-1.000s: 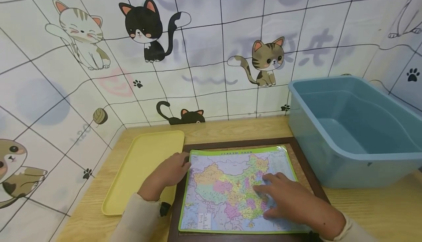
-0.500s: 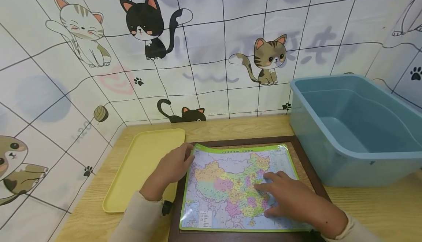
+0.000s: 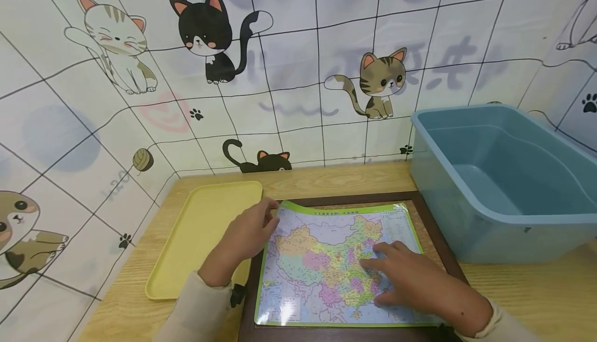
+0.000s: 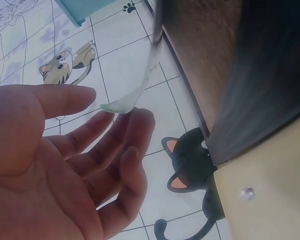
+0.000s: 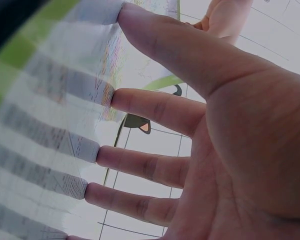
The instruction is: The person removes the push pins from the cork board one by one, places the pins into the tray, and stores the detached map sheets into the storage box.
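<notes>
Map sheet [image 3: 322, 259], thin, glossy, rectangular and green-bordered, is lying over a dark-framed, rough brown board [image 3: 298, 335] on the wood-grained worktop [image 3: 527, 295], its far left corner curling upward. The left hand [image 3: 247, 233] is holding that corner between thumb and curved fingers; the right hand [image 3: 406, 274], fingers widely spread, is resting its fingertips on the printed surface. A smooth, round-cornered yellow tray [image 3: 205, 217] is occupying the worktop's far left corner; a deep blue tub [image 3: 489, 238] is standing beside the board's far right corner.
</notes>
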### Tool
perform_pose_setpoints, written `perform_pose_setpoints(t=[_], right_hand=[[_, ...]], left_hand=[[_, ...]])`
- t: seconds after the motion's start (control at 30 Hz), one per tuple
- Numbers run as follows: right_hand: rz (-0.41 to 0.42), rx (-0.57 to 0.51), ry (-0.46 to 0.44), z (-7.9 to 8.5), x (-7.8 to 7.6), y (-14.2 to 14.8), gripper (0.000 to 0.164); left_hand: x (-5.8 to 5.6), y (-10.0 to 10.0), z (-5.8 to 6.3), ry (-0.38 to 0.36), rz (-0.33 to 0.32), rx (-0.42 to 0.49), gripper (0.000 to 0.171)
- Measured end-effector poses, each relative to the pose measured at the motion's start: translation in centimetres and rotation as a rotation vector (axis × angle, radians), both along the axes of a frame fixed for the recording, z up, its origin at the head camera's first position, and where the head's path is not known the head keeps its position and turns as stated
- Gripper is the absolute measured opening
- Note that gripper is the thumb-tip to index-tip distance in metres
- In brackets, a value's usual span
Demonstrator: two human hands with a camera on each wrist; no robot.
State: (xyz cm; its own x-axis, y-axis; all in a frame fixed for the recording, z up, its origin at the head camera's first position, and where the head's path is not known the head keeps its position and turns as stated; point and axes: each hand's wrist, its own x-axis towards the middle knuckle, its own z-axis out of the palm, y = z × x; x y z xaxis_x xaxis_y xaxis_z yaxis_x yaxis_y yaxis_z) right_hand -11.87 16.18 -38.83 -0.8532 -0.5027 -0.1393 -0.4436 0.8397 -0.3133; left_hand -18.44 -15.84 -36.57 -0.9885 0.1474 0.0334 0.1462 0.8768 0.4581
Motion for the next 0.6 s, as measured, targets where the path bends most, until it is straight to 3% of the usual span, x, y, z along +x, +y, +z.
perform_pose_setpoints(t=[0.6], right_hand=[[-0.025,0.011,-0.04,0.02,-0.09,-0.12,0.068]], left_hand=[[0.06,0.1,0.43,0.057,-0.038,0.083,0.028]])
